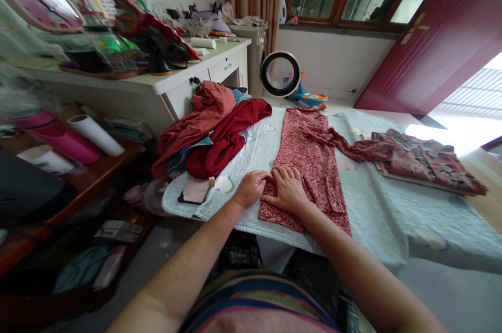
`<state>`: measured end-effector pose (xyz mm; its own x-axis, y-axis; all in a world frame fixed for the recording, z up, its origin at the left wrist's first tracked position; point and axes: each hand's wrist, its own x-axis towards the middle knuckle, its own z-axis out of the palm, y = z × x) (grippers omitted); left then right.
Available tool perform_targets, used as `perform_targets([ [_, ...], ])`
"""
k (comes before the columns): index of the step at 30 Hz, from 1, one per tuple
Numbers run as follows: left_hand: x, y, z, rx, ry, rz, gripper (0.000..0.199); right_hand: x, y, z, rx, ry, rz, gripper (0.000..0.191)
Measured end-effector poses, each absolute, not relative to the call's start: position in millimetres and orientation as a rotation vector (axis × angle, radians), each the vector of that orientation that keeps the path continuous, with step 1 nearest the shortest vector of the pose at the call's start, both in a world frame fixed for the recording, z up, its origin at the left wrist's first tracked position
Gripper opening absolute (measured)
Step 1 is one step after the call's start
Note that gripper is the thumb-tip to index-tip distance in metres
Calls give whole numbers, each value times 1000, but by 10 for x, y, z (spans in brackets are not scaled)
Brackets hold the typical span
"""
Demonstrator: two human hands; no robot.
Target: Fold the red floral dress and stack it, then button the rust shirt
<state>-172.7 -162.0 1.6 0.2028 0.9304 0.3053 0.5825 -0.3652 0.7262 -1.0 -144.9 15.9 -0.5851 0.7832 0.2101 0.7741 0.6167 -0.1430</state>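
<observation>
A red patterned shirt (pixel 308 145) lies spread on the light blue quilted cover (pixel 368 218), one sleeve stretched out to the right. At the shirt's left edge, my left hand (pixel 253 187) is closed, pinching the fabric between thumb and fingers. My right hand (pixel 288 189) rests flat on the shirt just beside it, fingers spread. The sleeve's end reaches a folded patterned garment (pixel 427 160) on the right. Left of my hands is a heap of clothes with a dark red garment (pixel 227 145) and a rust-coloured garment (pixel 200 118).
A phone in a pink case (pixel 195 191) lies near the cover's front left edge. Behind the heap stands a white desk (pixel 160 82) loaded with clutter. A shelf with a pink bottle (pixel 58 137) is at the left. A red door (pixel 423 35) stands at the far right.
</observation>
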Motion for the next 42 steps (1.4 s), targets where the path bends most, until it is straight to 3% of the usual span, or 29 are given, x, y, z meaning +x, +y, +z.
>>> perform_targets([
  [8, -1723, -1640, 14, 2017, 1419, 1038, 28, 17, -1716, 115, -1266, -2609, 150, 109],
  [21, -1726, -1661, 47, 2021, 1415, 1039, 26, 75, -1775, 63, -1198, -2564, 338, 125],
  [32, -1720, -1660, 41, 2038, 1484, 1044, 17, 207, -1703, 276, -1076, -2717, 431, 81],
  [37, -1710, -1678, 68, 2052, 1500, 1021, 16, 225, -1499, 393, -921, -2672, 550, 36],
  [42, -1698, -1690, 83, 2122, 1494, 1000, 14, 190, -1018, 328, -970, -2680, 379, 29],
])
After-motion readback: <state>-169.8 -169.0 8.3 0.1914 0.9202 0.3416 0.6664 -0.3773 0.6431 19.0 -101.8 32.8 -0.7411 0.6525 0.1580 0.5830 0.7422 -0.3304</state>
